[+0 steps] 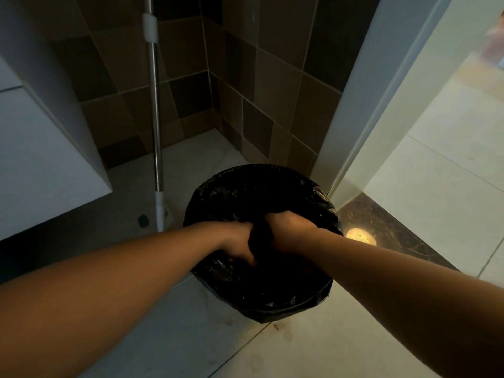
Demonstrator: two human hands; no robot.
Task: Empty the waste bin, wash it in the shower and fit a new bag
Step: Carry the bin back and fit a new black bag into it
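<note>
A round waste bin stands on the floor tiles in the corner, wrapped in a black plastic bag [261, 290] that covers its rim and sides. Both my hands reach into its middle. My left hand [240, 241] and my right hand [289, 230] each grip a bunched fold of the black bag between them, knuckles close together. The bin's own wall is hidden under the bag.
A mop handle [156, 110] stands upright just left of the bin. A white cabinet [41, 165] juts out at the left. Dark wall tiles close the corner behind. A white door frame [362, 110] and a dark threshold [392, 236] lie to the right.
</note>
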